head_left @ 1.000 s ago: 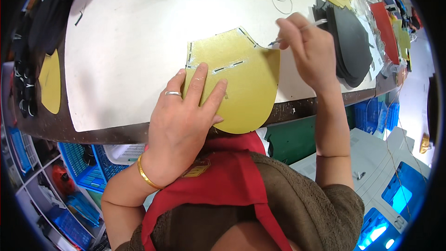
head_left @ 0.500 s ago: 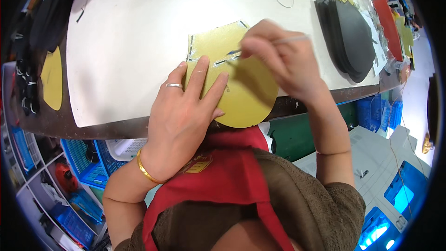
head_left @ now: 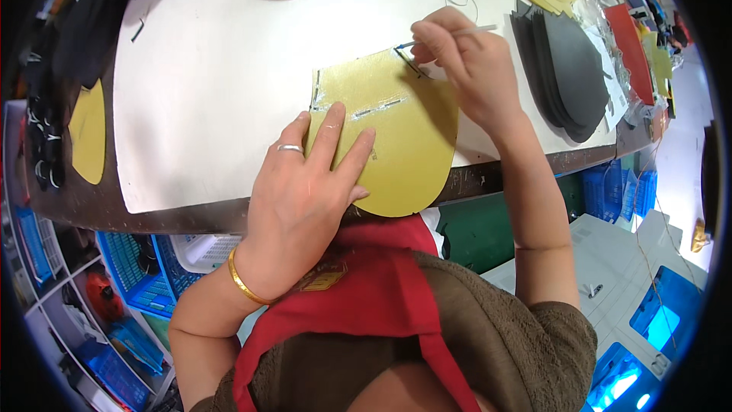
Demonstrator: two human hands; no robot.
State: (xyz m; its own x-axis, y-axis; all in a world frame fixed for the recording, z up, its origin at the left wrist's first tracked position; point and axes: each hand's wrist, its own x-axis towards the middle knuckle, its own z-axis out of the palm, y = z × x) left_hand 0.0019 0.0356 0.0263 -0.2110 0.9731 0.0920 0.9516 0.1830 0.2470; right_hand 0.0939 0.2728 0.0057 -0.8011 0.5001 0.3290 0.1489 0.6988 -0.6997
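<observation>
Head view: yellow panel [head_left: 404, 156] under spread left hand [head_left: 297, 187]; right hand [head_left: 474, 69] pinches pen [head_left: 484, 30]

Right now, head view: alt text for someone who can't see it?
A person's left hand lies spread on a round-ended yellow sheet; the right hand holds a pen, its tip at the sheet's far corner. The sheet lies partly on a white board, with stacked dark pieces to the right.

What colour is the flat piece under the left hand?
Mustard yellow; the flat piece shows best in the head view, the only one here.
</observation>
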